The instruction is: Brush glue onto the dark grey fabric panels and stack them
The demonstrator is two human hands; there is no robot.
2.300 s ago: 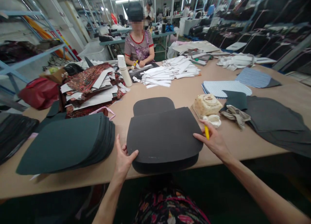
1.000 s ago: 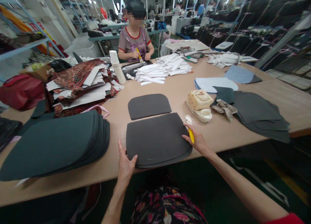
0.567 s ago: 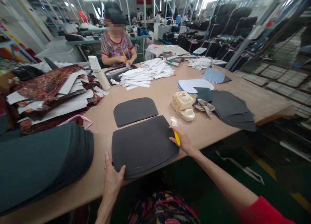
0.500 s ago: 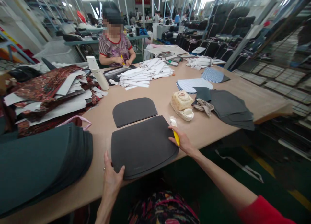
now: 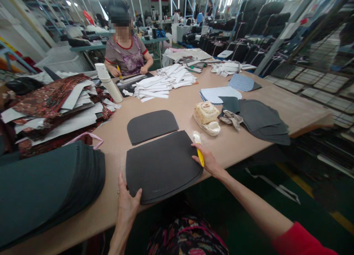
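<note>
Our large dark panel (image 5: 163, 164) lies flat at the near edge of the table (image 5: 182, 103), its front lip just overhanging. Our left hand (image 5: 127, 201) pinches its near-left corner, thumb on top, probably so it cannot slide. Our right hand (image 5: 208, 161) is closed round a yellow-handled brush (image 5: 199, 151), fingertips steadying the panel's right edge. A smaller dark panel (image 5: 151, 125) lies just behind; a cream tub (image 5: 207, 116) sits near the brush.
</note>
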